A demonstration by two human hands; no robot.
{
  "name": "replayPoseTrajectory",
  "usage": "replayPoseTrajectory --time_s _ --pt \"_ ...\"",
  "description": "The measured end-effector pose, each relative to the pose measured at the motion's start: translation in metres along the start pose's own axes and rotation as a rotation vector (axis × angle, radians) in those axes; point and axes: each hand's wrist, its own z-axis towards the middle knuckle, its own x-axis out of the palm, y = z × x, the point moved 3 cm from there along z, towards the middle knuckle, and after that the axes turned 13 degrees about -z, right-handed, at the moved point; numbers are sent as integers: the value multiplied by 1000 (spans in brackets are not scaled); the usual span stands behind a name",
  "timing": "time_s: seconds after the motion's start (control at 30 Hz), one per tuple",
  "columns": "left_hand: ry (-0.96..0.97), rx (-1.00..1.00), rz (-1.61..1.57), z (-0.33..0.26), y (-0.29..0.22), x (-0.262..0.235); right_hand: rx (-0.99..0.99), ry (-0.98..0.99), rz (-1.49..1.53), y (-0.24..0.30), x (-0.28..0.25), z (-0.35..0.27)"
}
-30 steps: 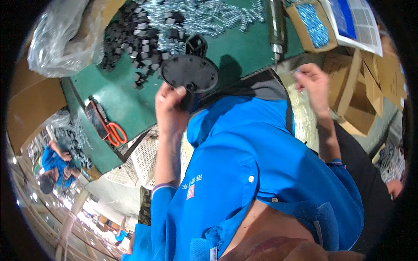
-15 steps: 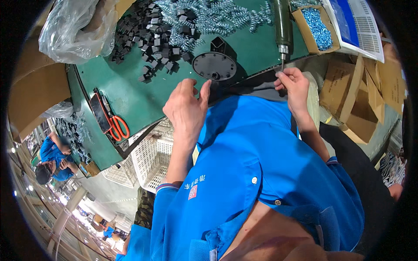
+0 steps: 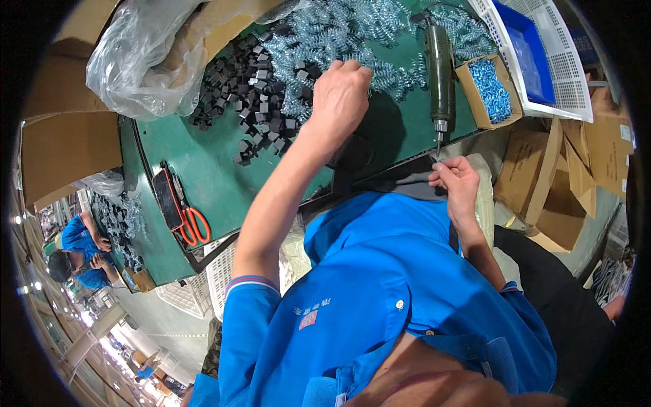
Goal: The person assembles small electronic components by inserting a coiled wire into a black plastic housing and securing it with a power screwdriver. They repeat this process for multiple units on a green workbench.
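My left hand reaches over the near edge of a heap of metal coil springs. Its fingers are curled down and together, and their tips are hidden, so what they grip does not show. Beneath that wrist, in shadow, is a dark oval part at the table's near edge, partly covered. My right hand is pinched closed just below the bit of a dark green power screwdriver; anything between those fingertips is too small to make out.
Black blocks lie in a pile left of the springs. A small carton of screws and a white basket stand at right. Orange-handled scissors lie on the green table. Another person sits at far left.
My left hand has gone forward from the oval part to the springs. My right hand stays by the screwdriver bit. The whole view has shifted slightly.
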Motion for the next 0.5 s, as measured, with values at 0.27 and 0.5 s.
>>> replayPoseTrajectory --time_s 0.27,0.5 --pt "221 85 121 19 23 18 -6 -31 116 -1 13 3" --pt "-117 -258 -458 6 22 -18 -37 -5 100 1 11 3"
